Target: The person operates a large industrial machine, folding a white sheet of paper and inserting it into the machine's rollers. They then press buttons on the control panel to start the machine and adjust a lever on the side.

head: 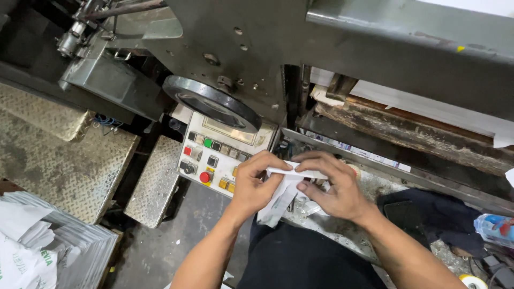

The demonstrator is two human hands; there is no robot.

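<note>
Both hands meet over the machine's near edge. The left hand (256, 184) and right hand (331, 184) pinch a folded white paper (284, 184), just right of the control panel (214, 155).

Even, fairly bright overhead light; sharp through the middle.

Soft glare lies on the embossed silver metal step plates (69, 160), deep shadow fills the dark machine recess (32, 48) at upper left, and straight lines bow slightly toward the edges.

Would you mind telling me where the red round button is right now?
In the head view, the red round button sits low on the left part of the control panel, just left of the left hand and below the green button.
</note>
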